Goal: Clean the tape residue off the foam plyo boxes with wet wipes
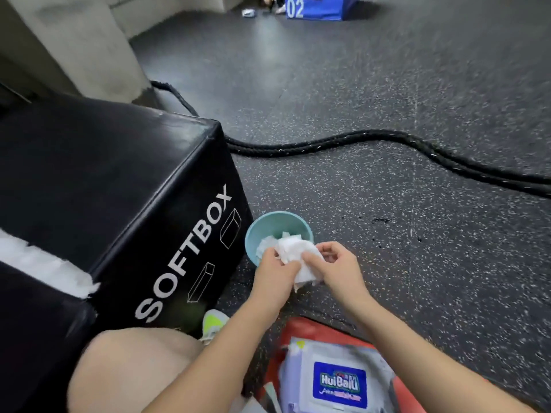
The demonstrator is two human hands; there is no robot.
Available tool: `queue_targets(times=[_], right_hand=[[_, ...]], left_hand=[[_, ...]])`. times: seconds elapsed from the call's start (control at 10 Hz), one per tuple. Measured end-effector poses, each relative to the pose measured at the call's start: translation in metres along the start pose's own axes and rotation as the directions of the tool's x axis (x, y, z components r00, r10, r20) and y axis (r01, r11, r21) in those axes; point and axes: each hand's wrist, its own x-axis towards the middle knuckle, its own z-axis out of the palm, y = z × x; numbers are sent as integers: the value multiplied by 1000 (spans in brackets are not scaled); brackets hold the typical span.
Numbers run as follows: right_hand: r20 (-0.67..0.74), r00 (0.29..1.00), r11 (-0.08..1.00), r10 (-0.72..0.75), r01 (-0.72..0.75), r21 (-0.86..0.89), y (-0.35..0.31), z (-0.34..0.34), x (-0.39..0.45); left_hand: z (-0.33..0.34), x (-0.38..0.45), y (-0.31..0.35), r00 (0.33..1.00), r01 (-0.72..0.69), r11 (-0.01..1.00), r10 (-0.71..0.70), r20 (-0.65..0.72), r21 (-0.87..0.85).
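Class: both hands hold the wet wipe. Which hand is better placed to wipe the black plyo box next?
Left. The left hand is nearer the SOFTBOX plyo box, and already grips the wipe.

Wipes pack (337, 380) cut off below and blurred, bowl (269, 226) partly hidden by wipe (293, 251), possibly crumpled

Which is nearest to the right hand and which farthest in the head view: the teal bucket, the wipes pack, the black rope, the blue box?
From the right hand:
1. Teal bucket, just left, beside the fingers.
2. Wipes pack, below, toward the person.
3. Black rope, beyond, across the floor.
4. Blue box, far at the top.
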Motion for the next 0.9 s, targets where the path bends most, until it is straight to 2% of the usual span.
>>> queue_targets(times=[0.1,0.2,0.3,0.4,0.6,0.8,0.9], right_hand=[[58,992,994,111,-111,-12,11,33,37],[42,987,986,158,-156,-54,25,51,67],[11,981,979,194,-193,-70,38,69,101],[-37,968,964,247,-250,-89,48,84,135],[-21,928,927,372,-372,-53,81,96,190],[-41,938,915,345,-345,-208,104,84,203],[-56,920,906,388,-392,-162,117,80,199]], left_hand=[[-23,49,-23,990,128,991,-130,-57,-30],[-34,77,-28,965,260,960,-263,-13,-99],[-41,112,-37,944,330,934,-330,25,-138],[-42,148,-42,931,366,921,-362,49,-135],[-40,203,-54,925,378,920,-381,-10,-102],[-38,217,-67,928,370,928,-372,-29,-45],[-44,207,-70,935,340,938,-345,-82,-68]])
